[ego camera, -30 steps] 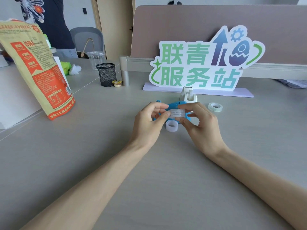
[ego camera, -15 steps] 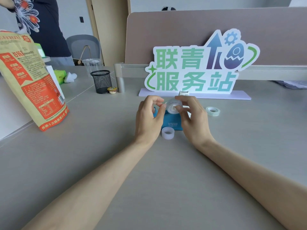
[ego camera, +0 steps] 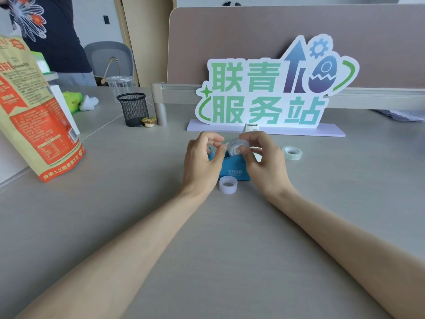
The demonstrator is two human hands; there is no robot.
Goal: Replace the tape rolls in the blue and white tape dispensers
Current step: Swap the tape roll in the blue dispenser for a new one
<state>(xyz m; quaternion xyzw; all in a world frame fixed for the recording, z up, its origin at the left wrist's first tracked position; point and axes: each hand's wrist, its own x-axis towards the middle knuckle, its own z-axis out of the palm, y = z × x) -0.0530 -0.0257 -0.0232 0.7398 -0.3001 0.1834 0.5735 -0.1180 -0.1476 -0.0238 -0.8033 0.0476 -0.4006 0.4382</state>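
Both hands, left hand (ego camera: 202,162) and right hand (ego camera: 262,162), pinch tape roll (ego camera: 235,147) above blue dispenser (ego camera: 232,171), hiding it

Blue dispenser (ego camera: 234,169) – smooth plastic; tape roll (ego camera: 236,147) – glossy, clear; table (ego camera: 230,238) – matt grey.

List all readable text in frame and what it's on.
"联青服务站": standing sign at the back of the desk.
"VIVID": side of the blue tape dispenser; the smaller line under it is unreadable.
Orange snack bag: bottom-edge line and fine print too blurred to quote reliably.
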